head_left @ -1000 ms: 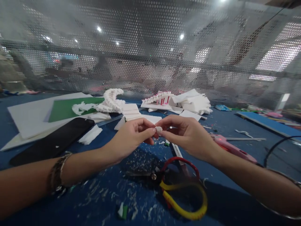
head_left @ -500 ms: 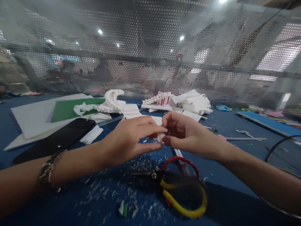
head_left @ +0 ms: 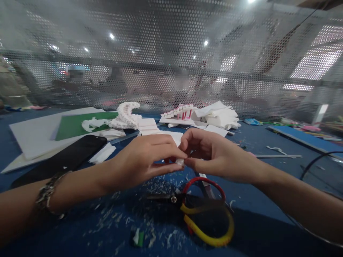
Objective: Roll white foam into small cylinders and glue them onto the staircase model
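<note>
My left hand [head_left: 150,155] pinches a small crumpled white piece [head_left: 180,162] between thumb and fingertips; what it is made of I cannot make out. My right hand [head_left: 214,151] meets it from the other side, fingers curled and thumb tip against the piece. Part of the piece is hidden by the fingertips. Just below both hands lie scissors [head_left: 173,200] with red and yellow handles, on the blue table [head_left: 112,232]. A narrow strip [head_left: 208,191] passes under the red handle. White shreds [head_left: 158,187] litter the surface around the blades.
To the left lie a black phone [head_left: 77,151], a green sheet [head_left: 69,126] and white sheets [head_left: 24,142]. A white curved folded-paper form [head_left: 127,114], a pink-and-white model [head_left: 184,113] and stacked white paper [head_left: 221,116] stand behind. A perforated metal screen [head_left: 155,43] closes the back.
My fingertips have drawn closer together around the white piece, which shows less and sits slightly lower and further left. The whole view has shifted a little.
</note>
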Tool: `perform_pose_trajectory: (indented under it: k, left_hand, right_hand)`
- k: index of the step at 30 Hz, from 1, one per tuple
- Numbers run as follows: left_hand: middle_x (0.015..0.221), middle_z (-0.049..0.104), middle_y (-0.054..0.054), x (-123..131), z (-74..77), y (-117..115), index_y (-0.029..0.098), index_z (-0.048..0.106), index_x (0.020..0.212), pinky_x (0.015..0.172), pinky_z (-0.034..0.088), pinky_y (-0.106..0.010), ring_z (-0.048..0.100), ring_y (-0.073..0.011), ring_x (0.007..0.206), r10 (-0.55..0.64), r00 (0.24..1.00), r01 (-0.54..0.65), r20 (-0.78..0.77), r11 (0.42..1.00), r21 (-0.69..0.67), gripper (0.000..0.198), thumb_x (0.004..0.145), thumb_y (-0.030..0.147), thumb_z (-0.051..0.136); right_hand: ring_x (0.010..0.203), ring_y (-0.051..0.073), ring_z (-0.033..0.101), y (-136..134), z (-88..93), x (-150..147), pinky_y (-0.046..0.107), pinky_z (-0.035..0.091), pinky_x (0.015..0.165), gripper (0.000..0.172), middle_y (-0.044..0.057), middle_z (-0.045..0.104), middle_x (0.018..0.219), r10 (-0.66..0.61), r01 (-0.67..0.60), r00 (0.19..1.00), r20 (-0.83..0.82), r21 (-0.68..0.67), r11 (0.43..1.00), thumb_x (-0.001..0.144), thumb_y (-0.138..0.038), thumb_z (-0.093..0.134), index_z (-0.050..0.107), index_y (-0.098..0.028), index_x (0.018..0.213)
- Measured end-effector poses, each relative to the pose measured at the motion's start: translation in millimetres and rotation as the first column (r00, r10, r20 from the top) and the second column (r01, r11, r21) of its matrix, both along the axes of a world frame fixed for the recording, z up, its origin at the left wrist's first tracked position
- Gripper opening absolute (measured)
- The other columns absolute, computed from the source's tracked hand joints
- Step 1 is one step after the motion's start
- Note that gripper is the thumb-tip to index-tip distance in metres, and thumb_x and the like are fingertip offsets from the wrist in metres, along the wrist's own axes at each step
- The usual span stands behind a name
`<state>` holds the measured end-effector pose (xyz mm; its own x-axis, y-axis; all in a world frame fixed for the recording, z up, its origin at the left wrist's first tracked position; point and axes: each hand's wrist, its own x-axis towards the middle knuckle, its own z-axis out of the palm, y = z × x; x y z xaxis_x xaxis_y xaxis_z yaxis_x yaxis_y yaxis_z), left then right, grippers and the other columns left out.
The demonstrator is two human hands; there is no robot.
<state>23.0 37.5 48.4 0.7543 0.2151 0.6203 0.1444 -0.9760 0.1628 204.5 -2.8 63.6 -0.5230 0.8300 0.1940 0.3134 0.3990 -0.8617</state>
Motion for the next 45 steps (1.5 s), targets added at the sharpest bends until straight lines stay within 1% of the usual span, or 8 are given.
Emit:
perform_pose_trajectory:
  k: [11,21,25,27,30,34,36,45]
  left_hand:
    - [0.078,0.066,0.001,1,1.7,8,0.023,0.064,0.089,0.063,0.043,-0.019,0.058,-0.0108,0.069,0.065,0.995,-0.053,0.077,0.986,-0.158,0.014,0.077,0.024,0.055]
    - [0.082,0.06,-0.002,-3,-1.8,-1,0.02,0.06,0.09,0.064,0.042,-0.02,0.055,-0.0114,0.072,0.083,0.995,-0.09,0.053,0.983,0.162,0.014,0.078,0.02,0.054]
    - [0.077,0.061,0.0,1,1.2,-1,0.019,0.061,0.084,0.064,0.044,-0.018,0.056,-0.0098,0.07,0.102,0.987,-0.093,0.127,0.993,-0.072,0.009,0.076,0.02,0.057]
    - [0.078,0.062,0.001,4,1.6,2,0.019,0.06,0.081,0.062,0.046,-0.018,0.058,-0.0098,0.071,0.116,0.976,-0.047,0.184,0.938,-0.345,0.008,0.074,0.022,0.059]
    - [0.074,0.063,0.001,9,-1.8,6,0.018,0.058,0.083,0.06,0.048,-0.018,0.059,-0.0089,0.066,0.111,0.957,0.107,0.268,0.725,-0.68,0.008,0.077,0.02,0.053]
    - [0.068,0.061,0.001,14,-11.2,8,0.017,0.058,0.08,0.06,0.049,-0.021,0.057,-0.0076,0.06,0.057,0.91,0.354,0.411,0.412,-0.84,0.012,0.079,0.014,0.046]
    - [0.069,0.06,0.001,15,-14.9,8,0.017,0.059,0.078,0.061,0.048,-0.021,0.056,-0.0072,0.06,0.034,0.886,0.43,0.462,0.313,-0.847,0.011,0.077,0.012,0.05]
    - [0.079,0.063,0.001,14,-21.6,11,0.021,0.064,0.084,0.067,0.043,-0.019,0.057,-0.0098,0.074,-0.014,0.897,0.432,0.442,0.247,-0.868,0.016,0.069,0.014,0.064]
  right_hand:
    - [0.062,0.005,0.054,4,5.0,0,0.016,0.045,0.057,0.013,-0.004,0.056,0.069,-0.108,0.091,0.986,-0.126,-0.128,0.988,0.072,-0.009,0.057,0.051,-0.016,0.081]
    - [0.059,0.005,0.053,3,2.4,-1,0.017,0.044,0.055,0.006,-0.004,0.06,0.066,-0.051,0.051,0.998,-0.044,-0.016,0.999,0.072,-0.014,0.057,0.061,-0.016,0.077]
    - [0.073,0.008,0.057,4,0.9,0,0.021,0.046,0.066,0.012,0.0,0.061,0.078,-0.041,0.041,0.998,-0.048,-0.002,0.999,0.075,-0.016,0.055,0.06,-0.015,0.086]
    - [0.079,0.01,0.057,6,0.5,1,0.024,0.047,0.071,0.021,0.002,0.059,0.086,-0.043,0.045,0.995,-0.084,0.017,0.999,0.074,-0.016,0.056,0.055,-0.015,0.095]
    - [0.079,0.011,0.056,7,0.7,5,0.024,0.049,0.067,0.036,0.003,0.054,0.093,-0.111,0.126,0.987,-0.112,0.14,0.982,0.071,-0.017,0.06,0.047,-0.016,0.105]
    - [0.078,0.01,0.055,4,2.4,7,0.024,0.049,0.068,0.034,0.002,0.051,0.093,-0.184,0.178,0.983,-0.029,0.431,0.884,0.072,-0.019,0.06,0.048,-0.018,0.104]
    - [0.078,0.01,0.055,1,3.8,7,0.023,0.049,0.069,0.028,0.002,0.052,0.093,-0.203,0.144,0.978,0.051,0.541,0.829,0.073,-0.018,0.059,0.052,-0.018,0.1]
    - [0.07,0.007,0.052,0,3.5,4,0.019,0.045,0.064,0.019,0.002,0.055,0.081,-0.276,-0.017,0.934,0.226,0.801,0.598,0.076,-0.014,0.057,0.061,-0.013,0.095]
